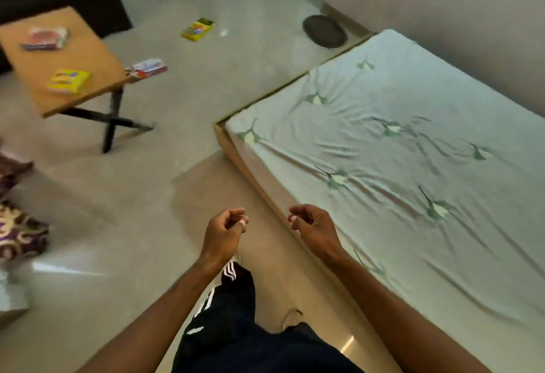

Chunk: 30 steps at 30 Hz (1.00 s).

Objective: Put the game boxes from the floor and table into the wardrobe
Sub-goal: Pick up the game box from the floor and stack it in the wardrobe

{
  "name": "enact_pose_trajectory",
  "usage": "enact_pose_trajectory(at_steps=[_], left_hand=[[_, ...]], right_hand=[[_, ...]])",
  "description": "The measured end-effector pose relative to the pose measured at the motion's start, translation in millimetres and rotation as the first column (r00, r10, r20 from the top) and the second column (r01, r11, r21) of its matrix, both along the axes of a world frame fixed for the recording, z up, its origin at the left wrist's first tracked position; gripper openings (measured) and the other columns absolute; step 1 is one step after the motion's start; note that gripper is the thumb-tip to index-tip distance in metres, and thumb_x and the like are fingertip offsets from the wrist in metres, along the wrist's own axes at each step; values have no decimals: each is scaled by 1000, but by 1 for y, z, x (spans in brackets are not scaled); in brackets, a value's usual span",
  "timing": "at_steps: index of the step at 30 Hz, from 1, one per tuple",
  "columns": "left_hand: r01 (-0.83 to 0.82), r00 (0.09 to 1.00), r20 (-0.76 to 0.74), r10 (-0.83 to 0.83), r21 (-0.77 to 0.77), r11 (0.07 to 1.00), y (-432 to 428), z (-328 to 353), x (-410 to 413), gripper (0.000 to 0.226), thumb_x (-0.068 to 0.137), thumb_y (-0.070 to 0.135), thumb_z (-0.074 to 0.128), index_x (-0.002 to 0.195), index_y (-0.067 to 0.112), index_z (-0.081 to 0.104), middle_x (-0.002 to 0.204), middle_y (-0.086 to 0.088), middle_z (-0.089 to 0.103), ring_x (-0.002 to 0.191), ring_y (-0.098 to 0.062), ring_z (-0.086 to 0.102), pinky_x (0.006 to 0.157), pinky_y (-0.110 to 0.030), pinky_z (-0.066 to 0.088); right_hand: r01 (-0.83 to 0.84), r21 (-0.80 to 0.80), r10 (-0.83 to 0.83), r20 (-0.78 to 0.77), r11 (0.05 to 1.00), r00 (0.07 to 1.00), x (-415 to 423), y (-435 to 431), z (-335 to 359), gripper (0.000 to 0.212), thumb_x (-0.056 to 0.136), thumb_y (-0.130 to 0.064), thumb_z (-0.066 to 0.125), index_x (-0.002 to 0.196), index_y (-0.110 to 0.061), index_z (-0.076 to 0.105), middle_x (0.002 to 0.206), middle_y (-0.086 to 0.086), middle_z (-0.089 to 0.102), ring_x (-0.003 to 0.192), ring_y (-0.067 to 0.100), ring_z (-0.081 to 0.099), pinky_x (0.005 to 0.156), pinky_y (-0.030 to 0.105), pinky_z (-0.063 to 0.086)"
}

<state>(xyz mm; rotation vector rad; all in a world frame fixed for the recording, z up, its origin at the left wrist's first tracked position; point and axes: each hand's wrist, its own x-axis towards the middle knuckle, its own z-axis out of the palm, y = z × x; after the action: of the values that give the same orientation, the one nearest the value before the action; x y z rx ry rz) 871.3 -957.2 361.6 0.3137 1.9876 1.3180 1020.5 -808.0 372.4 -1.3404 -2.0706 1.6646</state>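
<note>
Standing on the pale tiled floor [124, 195] beside a low bed [442, 83], the person holds both hands out in front at about the same height, a little apart. The left hand [224, 232] and the right hand [317, 226] each have loosely curled fingers and hold nothing. Below them show dark trousers with white stripes [236, 307] and a light shoe [290, 318].

A wooden folding table [88, 57] on black crossed legs stands well ahead to the left. A red and white game box [45, 38] lies near the table's far left edge, blurred so that its print cannot be read. A yellow game box [68, 81] lies flat close to the table's near edge, well apart from the first.

On the floor just beyond the table's right corner lies a red, white and blue game box [149, 67], partly hidden by that corner. Farther out on the open floor lies a yellow game box with a chequered picture [197, 29].

The bed carries a wrinkled pale green sheet with a flower print. A dark oval tray [324, 31] lies on the floor near the bed's far corner, by the wall. A purple patterned cloth [20, 234] shows at the left edge of the view.
</note>
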Motion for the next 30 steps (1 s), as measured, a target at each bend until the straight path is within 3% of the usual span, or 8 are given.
enact_pose_trajectory(at_steps=[4, 8, 14, 20, 26, 29, 30], left_hand=[[-135, 990, -29, 135, 17, 991, 7, -1, -95, 22, 90, 5, 61, 105, 20, 67, 95, -2, 73, 86, -17, 68, 73, -21, 51], [-223, 974, -34, 224, 17, 975, 9, 2, -198, 22, 90, 2, 60, 101, 20, 67, 92, -4, 73, 81, -16, 66, 64, -15, 46], [-309, 949, -60, 309, 18, 951, 17, 11, -341, 25, 86, -2, 60, 103, 14, 68, 88, -2, 73, 78, -13, 65, 59, -12, 47], [-348, 936, -48, 348, 8, 938, 47, 2, -469, 30, 84, -6, 58, 106, 11, 68, 90, -3, 74, 75, -7, 65, 56, -10, 46], [-355, 934, -42, 354, -15, 935, 99, -6, -610, 29, 86, -4, 57, 106, 14, 68, 91, -3, 73, 82, -14, 67, 60, -14, 49], [-341, 939, -49, 340, -3, 940, 120, 4, -662, 27, 89, -1, 56, 105, 18, 66, 90, -2, 73, 79, -11, 66, 61, -12, 47], [-336, 940, -52, 336, 16, 942, 147, 3, -723, 27, 90, 0, 55, 105, 19, 66, 90, -2, 73, 78, -10, 66, 63, -13, 46]], right_hand=[[-134, 17, 134, 8, 991, 991, -108, 20, -4, 18, 90, -12, 63, 107, -15, 69, 94, 3, 72, 88, 16, 69, 82, 33, 59], [-201, 15, 201, 19, 979, 979, -218, 34, -3, 17, 91, -15, 63, 107, -15, 69, 93, 1, 72, 84, 13, 68, 73, 22, 56], [-257, 20, 257, -22, 966, 966, -379, 53, 1, 16, 90, -14, 63, 106, -16, 69, 92, 2, 73, 85, 16, 69, 76, 25, 56], [-276, -22, 275, -52, 961, 960, -522, 88, -8, 16, 91, -14, 63, 105, -16, 70, 93, 2, 73, 84, 14, 68, 75, 26, 55], [-301, -45, 299, -54, 953, 953, -671, 142, -22, 16, 90, -15, 64, 104, -16, 71, 88, 2, 75, 80, 15, 70, 70, 25, 54], [-335, -46, 333, -34, 941, 942, -726, 161, -18, 16, 89, -17, 64, 103, -20, 71, 89, -1, 75, 82, 15, 71, 69, 25, 53], [-334, -37, 333, -48, 942, 942, -785, 187, -21, 16, 89, -17, 65, 103, -20, 71, 88, -1, 75, 82, 15, 71, 69, 25, 53]])
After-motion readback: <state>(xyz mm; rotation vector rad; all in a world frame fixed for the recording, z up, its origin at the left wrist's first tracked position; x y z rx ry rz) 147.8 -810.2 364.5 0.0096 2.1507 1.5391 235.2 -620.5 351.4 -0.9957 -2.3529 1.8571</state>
